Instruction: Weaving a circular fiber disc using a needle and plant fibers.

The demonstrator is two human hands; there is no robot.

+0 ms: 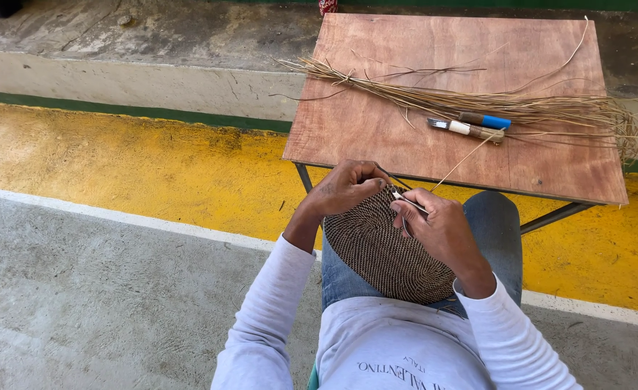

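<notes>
Both hands pinch the far rim of the round dark woven coil disc (384,249): left hand (344,188) grips the rim, right hand (438,227) grips a pale fibre strand (463,159) running far-right towards the table.

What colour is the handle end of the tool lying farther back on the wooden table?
Bright blue, on the tool beside the straw bundle; the head view shows it.

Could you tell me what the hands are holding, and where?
Left hand grips the woven disc at its far rim; right hand pinches a thin needle-like tool there.
</notes>
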